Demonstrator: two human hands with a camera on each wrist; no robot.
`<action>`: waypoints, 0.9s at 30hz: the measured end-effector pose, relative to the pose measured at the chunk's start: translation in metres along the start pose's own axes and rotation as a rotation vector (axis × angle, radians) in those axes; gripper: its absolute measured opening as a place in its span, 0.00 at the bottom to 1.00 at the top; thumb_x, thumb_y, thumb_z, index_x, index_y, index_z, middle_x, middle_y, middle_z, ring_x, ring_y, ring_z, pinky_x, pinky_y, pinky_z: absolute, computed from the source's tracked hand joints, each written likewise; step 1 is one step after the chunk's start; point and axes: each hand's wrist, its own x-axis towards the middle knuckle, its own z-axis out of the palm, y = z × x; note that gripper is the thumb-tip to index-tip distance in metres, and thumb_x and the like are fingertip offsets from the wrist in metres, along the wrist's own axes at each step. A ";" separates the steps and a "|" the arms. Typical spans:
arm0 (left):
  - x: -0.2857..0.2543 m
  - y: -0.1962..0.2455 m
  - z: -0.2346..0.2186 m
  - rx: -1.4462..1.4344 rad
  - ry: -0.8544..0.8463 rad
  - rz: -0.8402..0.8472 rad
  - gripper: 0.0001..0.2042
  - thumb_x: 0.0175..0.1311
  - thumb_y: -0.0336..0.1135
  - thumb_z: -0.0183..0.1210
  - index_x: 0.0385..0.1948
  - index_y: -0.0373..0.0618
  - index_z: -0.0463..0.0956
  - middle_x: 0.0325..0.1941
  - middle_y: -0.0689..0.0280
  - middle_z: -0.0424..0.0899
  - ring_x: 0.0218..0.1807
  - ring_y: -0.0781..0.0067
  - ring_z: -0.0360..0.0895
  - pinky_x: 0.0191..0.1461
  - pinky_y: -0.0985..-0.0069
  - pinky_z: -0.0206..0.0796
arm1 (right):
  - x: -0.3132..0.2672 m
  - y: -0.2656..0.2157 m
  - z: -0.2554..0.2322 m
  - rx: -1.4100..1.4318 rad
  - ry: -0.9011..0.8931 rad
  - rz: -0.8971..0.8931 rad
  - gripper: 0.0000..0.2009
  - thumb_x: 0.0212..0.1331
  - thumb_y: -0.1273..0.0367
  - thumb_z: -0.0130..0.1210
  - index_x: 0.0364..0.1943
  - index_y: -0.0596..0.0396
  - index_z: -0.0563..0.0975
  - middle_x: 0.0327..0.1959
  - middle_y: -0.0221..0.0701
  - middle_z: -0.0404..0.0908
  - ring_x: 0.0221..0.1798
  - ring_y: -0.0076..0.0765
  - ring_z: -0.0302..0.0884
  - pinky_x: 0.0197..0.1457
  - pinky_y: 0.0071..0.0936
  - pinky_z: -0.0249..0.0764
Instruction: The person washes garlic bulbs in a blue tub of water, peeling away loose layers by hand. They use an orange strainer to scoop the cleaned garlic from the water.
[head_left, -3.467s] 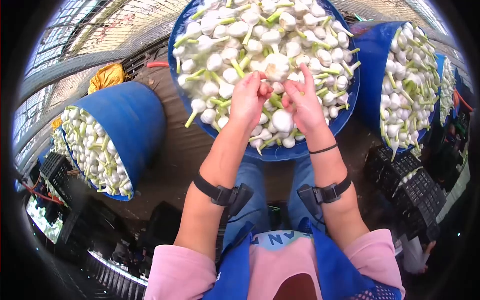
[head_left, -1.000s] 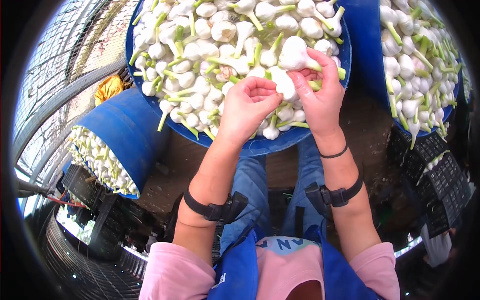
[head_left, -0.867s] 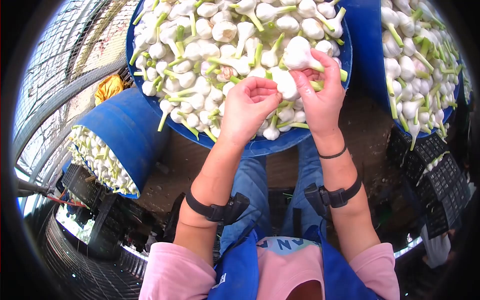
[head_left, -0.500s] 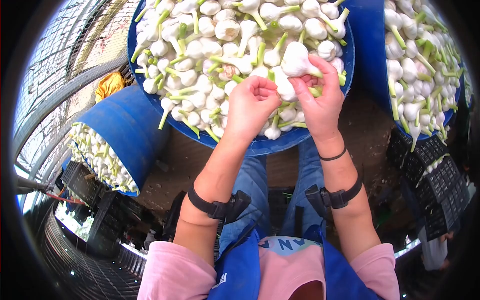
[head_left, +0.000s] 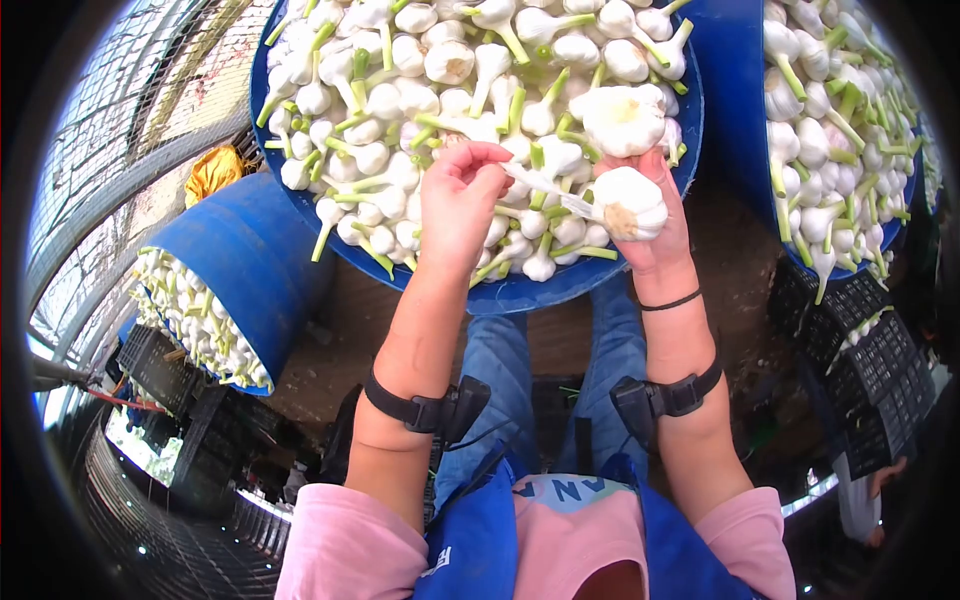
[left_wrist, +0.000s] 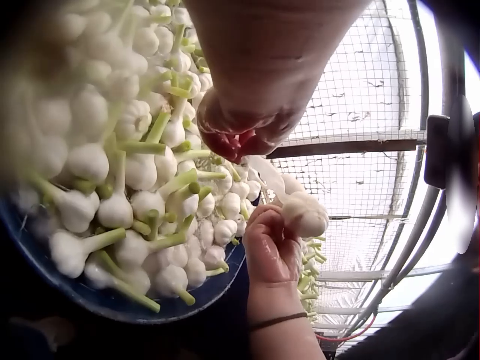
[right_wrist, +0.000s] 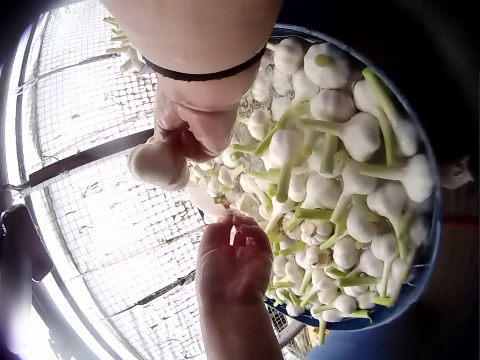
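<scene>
In the head view the right hand (head_left: 660, 215) holds two garlic bulbs: one (head_left: 632, 203) lies root side up at the palm, the other (head_left: 625, 120) is beyond the fingertips. A thin white strip of skin (head_left: 545, 187) stretches from the nearer bulb to the left hand (head_left: 462, 205), whose thumb and fingers pinch its end. Beneath both hands is a blue tub (head_left: 540, 293) heaped with green-stemmed garlic (head_left: 370, 155). The left wrist view shows the strip (left_wrist: 268, 174) between the left hand (left_wrist: 240, 124) and the held bulb (left_wrist: 304, 215).
Another blue tub of garlic (head_left: 245, 265) stands at the left, with a yellow cloth (head_left: 215, 172) behind it. A further garlic-filled blue tub (head_left: 735, 90) is at the right, above black crates (head_left: 870, 370). Wire mesh (head_left: 150, 90) runs along the far left.
The right hand has turned palm up, bringing the nearer bulb's root side into view. The left hand has moved left, away from the bulb, with the white strip now stretched between them.
</scene>
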 end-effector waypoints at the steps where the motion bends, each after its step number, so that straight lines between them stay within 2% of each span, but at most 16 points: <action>1: 0.004 -0.002 -0.004 -0.075 0.031 0.034 0.06 0.58 0.22 0.51 0.34 0.39 0.76 0.34 0.67 0.79 0.33 0.81 0.76 0.37 0.83 0.69 | -0.001 0.000 -0.003 0.013 -0.013 0.010 0.22 0.64 0.61 0.52 0.59 0.54 0.65 0.55 0.31 0.73 0.51 0.26 0.74 0.53 0.27 0.74; 2: 0.009 -0.002 -0.009 -0.178 0.119 0.019 0.05 0.60 0.22 0.51 0.34 0.39 0.75 0.36 0.65 0.80 0.35 0.77 0.78 0.38 0.81 0.72 | -0.001 0.000 -0.005 0.026 -0.026 0.019 0.22 0.65 0.61 0.52 0.59 0.54 0.65 0.55 0.31 0.72 0.51 0.26 0.74 0.53 0.27 0.74; 4: 0.013 0.007 -0.018 -0.394 0.150 0.017 0.05 0.60 0.22 0.50 0.35 0.39 0.73 0.37 0.63 0.80 0.38 0.73 0.80 0.40 0.79 0.75 | -0.003 -0.002 0.004 -0.014 0.052 0.000 0.21 0.64 0.62 0.53 0.58 0.54 0.65 0.53 0.32 0.74 0.49 0.26 0.75 0.51 0.26 0.75; 5: 0.011 0.012 -0.022 -0.422 0.098 0.031 0.05 0.61 0.21 0.49 0.35 0.39 0.72 0.37 0.61 0.80 0.40 0.70 0.81 0.42 0.78 0.76 | -0.004 -0.002 0.007 -0.032 0.092 -0.007 0.21 0.64 0.62 0.53 0.58 0.54 0.65 0.52 0.32 0.75 0.49 0.26 0.75 0.50 0.26 0.75; 9: -0.009 0.030 0.002 -0.172 -0.029 0.141 0.06 0.61 0.20 0.48 0.35 0.39 0.73 0.38 0.62 0.79 0.41 0.70 0.80 0.44 0.77 0.74 | -0.005 0.003 0.002 -0.274 0.184 0.006 0.19 0.62 0.68 0.55 0.56 0.55 0.66 0.44 0.32 0.78 0.45 0.24 0.77 0.47 0.21 0.76; 11: -0.013 0.034 0.015 -0.037 -0.093 0.182 0.06 0.59 0.21 0.53 0.37 0.38 0.73 0.39 0.64 0.77 0.42 0.75 0.76 0.47 0.79 0.71 | -0.008 0.006 0.021 -0.438 0.242 -0.004 0.19 0.60 0.72 0.57 0.55 0.56 0.67 0.41 0.32 0.79 0.43 0.23 0.77 0.45 0.19 0.75; 13: -0.016 0.038 0.027 0.094 -0.132 0.225 0.11 0.54 0.24 0.62 0.38 0.38 0.73 0.40 0.65 0.77 0.41 0.80 0.74 0.47 0.82 0.69 | -0.007 0.010 0.025 -0.714 0.176 -0.138 0.19 0.58 0.74 0.58 0.54 0.57 0.69 0.41 0.31 0.78 0.43 0.22 0.76 0.45 0.19 0.75; 15: -0.015 0.036 0.028 0.205 -0.120 0.222 0.12 0.54 0.26 0.64 0.39 0.37 0.73 0.38 0.66 0.77 0.41 0.80 0.73 0.46 0.83 0.68 | -0.008 0.012 0.026 -0.964 0.152 -0.248 0.19 0.55 0.77 0.60 0.52 0.58 0.71 0.41 0.30 0.78 0.42 0.22 0.76 0.43 0.20 0.75; 16: -0.014 0.035 0.027 0.262 -0.115 0.221 0.13 0.54 0.27 0.65 0.39 0.37 0.73 0.38 0.66 0.77 0.40 0.81 0.73 0.45 0.83 0.68 | -0.009 0.013 0.026 -0.994 0.151 -0.265 0.19 0.55 0.77 0.60 0.51 0.59 0.72 0.41 0.31 0.78 0.41 0.22 0.76 0.43 0.20 0.75; 20: -0.009 0.028 0.016 0.063 -0.204 0.053 0.09 0.56 0.26 0.64 0.36 0.38 0.74 0.35 0.68 0.78 0.40 0.82 0.74 0.44 0.83 0.68 | -0.016 0.011 0.031 -1.155 0.145 -0.309 0.18 0.54 0.77 0.60 0.50 0.60 0.72 0.41 0.31 0.79 0.38 0.22 0.78 0.42 0.20 0.75; 23: -0.009 0.029 0.012 0.020 -0.254 -0.060 0.07 0.59 0.27 0.62 0.36 0.38 0.74 0.36 0.68 0.79 0.39 0.81 0.75 0.45 0.82 0.68 | -0.018 0.004 0.029 -1.287 0.090 -0.313 0.18 0.53 0.78 0.60 0.50 0.60 0.73 0.41 0.31 0.79 0.37 0.22 0.79 0.42 0.20 0.75; 26: -0.006 0.021 0.005 -0.062 -0.344 -0.109 0.06 0.62 0.28 0.59 0.36 0.38 0.74 0.35 0.68 0.78 0.38 0.81 0.75 0.44 0.82 0.68 | -0.019 0.000 0.024 -1.313 0.039 -0.295 0.18 0.54 0.78 0.60 0.50 0.58 0.73 0.42 0.32 0.79 0.38 0.23 0.79 0.42 0.20 0.75; 27: -0.006 0.017 0.005 -0.026 -0.308 -0.091 0.05 0.62 0.29 0.59 0.36 0.38 0.73 0.34 0.68 0.78 0.37 0.81 0.75 0.44 0.82 0.68 | -0.020 0.001 0.022 -1.306 0.028 -0.286 0.18 0.54 0.77 0.60 0.50 0.57 0.73 0.42 0.32 0.79 0.38 0.23 0.79 0.42 0.20 0.75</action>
